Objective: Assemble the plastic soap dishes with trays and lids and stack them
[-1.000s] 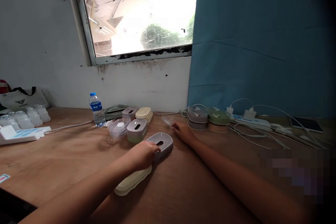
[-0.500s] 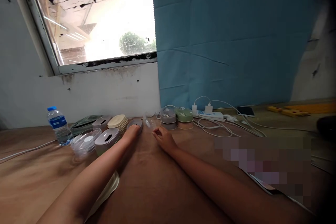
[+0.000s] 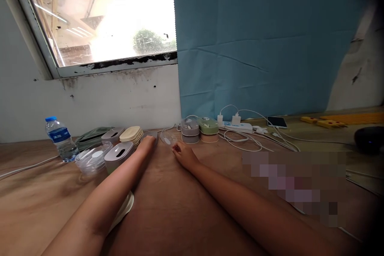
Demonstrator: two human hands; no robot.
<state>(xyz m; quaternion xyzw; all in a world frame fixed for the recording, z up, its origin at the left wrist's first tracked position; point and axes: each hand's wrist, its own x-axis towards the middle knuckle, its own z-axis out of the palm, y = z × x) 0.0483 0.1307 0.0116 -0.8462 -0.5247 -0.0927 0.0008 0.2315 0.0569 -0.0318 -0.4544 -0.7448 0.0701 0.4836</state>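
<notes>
My left hand (image 3: pixel 146 144) reaches to the back of the table, closed at the edge of a grey lid (image 3: pixel 153 134). Its fingertips are partly hidden. To its right, my right hand (image 3: pixel 183 154) is curled, thumb against fingers, at the near rim of a clear plastic lid (image 3: pixel 168 139) that lies almost flat. Left of my left hand are a stack of cream lids (image 3: pixel 131 133), a green container with a slotted grey lid (image 3: pixel 120 156) and another grey-lidded container (image 3: pixel 113 135). Nested clear tubs (image 3: pixel 93 159) stand beside them.
Grey (image 3: pixel 190 130) and green-topped (image 3: pixel 209 129) lunch boxes stand behind my right hand. A power strip (image 3: pixel 240 127) with tangled cables and a phone (image 3: pixel 277 122) are farther right. A water bottle (image 3: pixel 61 140) and green pouch (image 3: pixel 93 138) stand left. A cream piece (image 3: pixel 124 210) lies under my left forearm.
The clear lid has tipped down from an upright tilt to nearly flat beside my right hand. My left hand stays at the grey lid. The view has shifted slightly.
</notes>
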